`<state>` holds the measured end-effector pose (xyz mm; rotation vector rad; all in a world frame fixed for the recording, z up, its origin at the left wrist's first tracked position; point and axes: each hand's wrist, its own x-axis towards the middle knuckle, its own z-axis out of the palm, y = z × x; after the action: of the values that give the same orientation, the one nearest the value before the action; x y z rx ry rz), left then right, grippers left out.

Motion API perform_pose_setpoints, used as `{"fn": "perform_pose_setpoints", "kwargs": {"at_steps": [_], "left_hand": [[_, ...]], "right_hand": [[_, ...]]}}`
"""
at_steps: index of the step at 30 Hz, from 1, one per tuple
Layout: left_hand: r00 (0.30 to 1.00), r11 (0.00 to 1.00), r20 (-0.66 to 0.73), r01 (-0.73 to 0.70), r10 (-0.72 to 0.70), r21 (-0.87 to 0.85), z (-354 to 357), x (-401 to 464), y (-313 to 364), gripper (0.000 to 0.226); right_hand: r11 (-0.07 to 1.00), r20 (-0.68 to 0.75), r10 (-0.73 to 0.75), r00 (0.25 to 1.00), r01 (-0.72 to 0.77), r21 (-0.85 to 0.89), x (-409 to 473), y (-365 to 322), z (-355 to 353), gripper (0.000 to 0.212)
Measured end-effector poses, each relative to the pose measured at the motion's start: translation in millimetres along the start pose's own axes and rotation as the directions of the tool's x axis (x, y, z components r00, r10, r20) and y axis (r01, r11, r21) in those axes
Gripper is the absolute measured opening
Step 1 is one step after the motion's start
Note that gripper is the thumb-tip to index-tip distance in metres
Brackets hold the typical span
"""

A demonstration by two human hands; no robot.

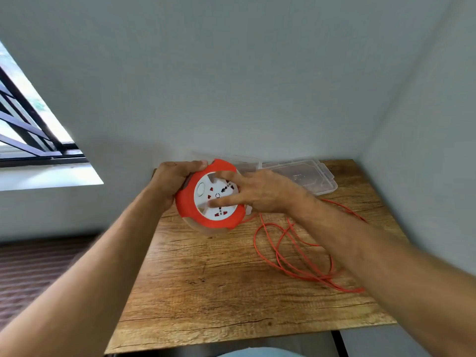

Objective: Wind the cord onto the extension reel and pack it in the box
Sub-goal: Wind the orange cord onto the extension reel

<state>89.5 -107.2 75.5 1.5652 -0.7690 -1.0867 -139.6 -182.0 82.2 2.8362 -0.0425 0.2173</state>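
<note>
A round extension reel (190, 210) with an orange rim and a white socket face is held tilted above the far left part of the wooden table (219, 279). My left hand (170, 181) grips its upper left rim. My right hand (260, 191) rests on the white face, fingers spread across the sockets. Loose orange cord (291, 256) runs from the reel's lower right edge and lies in tangled loops on the table under my right forearm. A clear plastic box (304, 176) sits open at the far edge of the table, behind my right hand.
The table stands in a corner, with white walls behind it and to its right. A barred window (31, 130) is on the left wall. Dark floor (38, 266) lies left of the table. The near half of the tabletop holds only cord loops at the right.
</note>
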Motion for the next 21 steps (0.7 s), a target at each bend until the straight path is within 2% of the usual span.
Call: {"fn": "perform_pose_setpoints", "kwargs": {"at_steps": [3,5,8,12,15,17,18,19,21], "left_hand": [[0.99,0.989,0.113,0.065,-0.08,0.131,-2,1,11,0.065],[0.99,0.978,0.111,0.063,-0.087,0.199,1,2,11,0.066],[0.996,0.977,0.048,0.062,-0.074,0.202,5,1,8,0.055],[0.997,0.99,0.033,0.069,-0.073,0.121,8,-3,3,0.069],[1.0,0.999,-0.013,0.009,-0.008,0.047,11,-6,-1,0.054],[0.996,0.998,-0.07,-0.063,0.061,-0.025,17,-11,-3,0.038],[0.99,0.992,-0.098,-0.105,0.098,-0.067,21,-14,-5,0.031],[0.984,0.983,-0.126,-0.143,0.128,-0.118,27,-18,-7,0.027],[0.97,0.956,-0.174,-0.205,0.17,-0.208,37,-28,-10,0.024]], "right_hand": [[0.993,0.056,-0.106,0.993,0.109,-0.039,5,-2,-3,0.066],[0.992,0.08,-0.096,0.992,0.102,-0.076,9,-8,-1,0.063],[0.991,0.1,-0.022,0.995,0.035,-0.13,14,-23,11,0.058],[0.987,0.007,0.056,0.998,-0.054,-0.148,16,-32,20,0.055],[0.974,-0.075,0.196,0.978,-0.203,-0.098,15,-34,24,0.054],[0.921,-0.149,0.388,0.909,-0.388,0.03,17,-40,27,0.058],[0.861,-0.167,0.507,0.845,-0.493,0.122,19,-44,29,0.061],[0.769,-0.177,0.634,0.753,-0.591,0.244,20,-47,29,0.063],[0.482,-0.105,0.854,0.51,-0.699,0.528,24,-55,28,0.066]]}}
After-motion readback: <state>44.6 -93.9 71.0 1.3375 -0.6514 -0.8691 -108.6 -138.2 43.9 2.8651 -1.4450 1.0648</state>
